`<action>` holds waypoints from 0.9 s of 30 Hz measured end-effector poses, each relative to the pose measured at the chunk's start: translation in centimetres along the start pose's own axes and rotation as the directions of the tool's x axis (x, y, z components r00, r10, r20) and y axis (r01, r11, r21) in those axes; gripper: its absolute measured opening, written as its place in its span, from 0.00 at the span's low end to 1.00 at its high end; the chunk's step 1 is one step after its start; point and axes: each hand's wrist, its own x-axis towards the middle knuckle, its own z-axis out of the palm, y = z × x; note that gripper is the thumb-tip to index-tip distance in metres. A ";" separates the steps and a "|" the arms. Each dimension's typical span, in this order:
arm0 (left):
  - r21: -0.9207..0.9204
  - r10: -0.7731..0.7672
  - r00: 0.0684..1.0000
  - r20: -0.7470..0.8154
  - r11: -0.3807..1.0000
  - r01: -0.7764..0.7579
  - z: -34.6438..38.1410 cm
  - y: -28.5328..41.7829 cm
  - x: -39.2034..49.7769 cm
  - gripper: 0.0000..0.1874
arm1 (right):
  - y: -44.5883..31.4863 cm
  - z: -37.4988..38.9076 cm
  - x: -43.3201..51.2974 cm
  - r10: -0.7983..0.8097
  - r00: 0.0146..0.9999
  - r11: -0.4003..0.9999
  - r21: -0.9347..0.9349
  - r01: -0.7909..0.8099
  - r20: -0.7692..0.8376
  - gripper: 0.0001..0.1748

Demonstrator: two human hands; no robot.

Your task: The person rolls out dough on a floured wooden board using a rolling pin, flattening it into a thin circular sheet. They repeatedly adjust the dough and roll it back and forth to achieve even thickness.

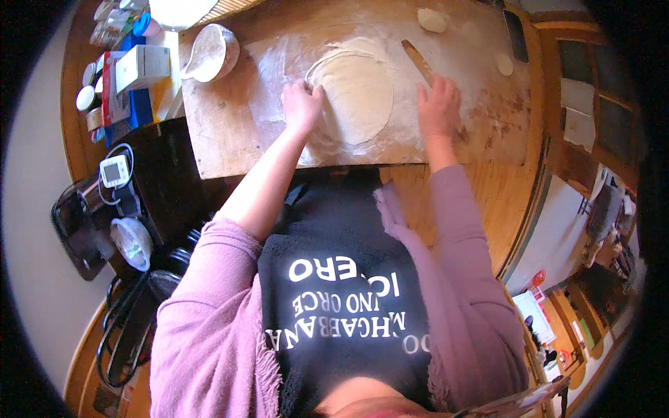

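A flat round of rolled dough (358,99) lies on a floured wooden board (225,130). At its left edge is my left hand (303,106), fingers bent at the rim; whether they pinch the dough cannot be told. My right hand (440,104) rests over a wooden rolling pin (416,58), to the right of the dough; the pin slants across the board and its middle is hidden under the hand. Farther back on the board sits a small lump of dough (432,20), and a smaller pale piece (505,65) lies near the right edge.
A bowl with flour (213,52) stands at the board's back left. Beyond it are a white box (142,68) and several jars. A dark phone-like object (515,35) lies at the far right. Left of me are a blood pressure monitor (114,171) and a plastic bowl (130,243).
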 end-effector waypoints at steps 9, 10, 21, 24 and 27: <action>-0.369 -0.305 0.947 0.103 0.872 0.321 -0.5 1.5 -0.4 0.22 | -9.3 1.3 -3.3 0.469 0.714 0.609 0.395 -0.688 0.519 0.37; -0.325 -0.317 0.934 0.163 0.877 0.354 -0.4 1.0 -0.2 0.23 | -9.3 1.1 -3.2 0.471 0.668 0.571 0.379 -0.729 0.575 0.36; -0.241 0.007 0.987 0.159 0.970 0.032 -2.0 2.9 -0.5 0.19 | -5.9 1.7 -2.9 0.297 0.721 0.689 0.383 -0.616 0.626 0.26; -0.461 -0.024 0.993 0.118 0.884 0.076 -0.7 -0.3 -2.1 0.15 | -5.1 3.2 -1.8 0.189 0.809 0.673 0.526 -0.519 0.556 0.21; -0.578 -0.346 0.901 0.263 0.691 0.434 -1.9 0.1 -7.0 0.15 | -6.4 3.9 2.7 -0.177 0.870 0.733 0.651 -0.196 0.461 0.20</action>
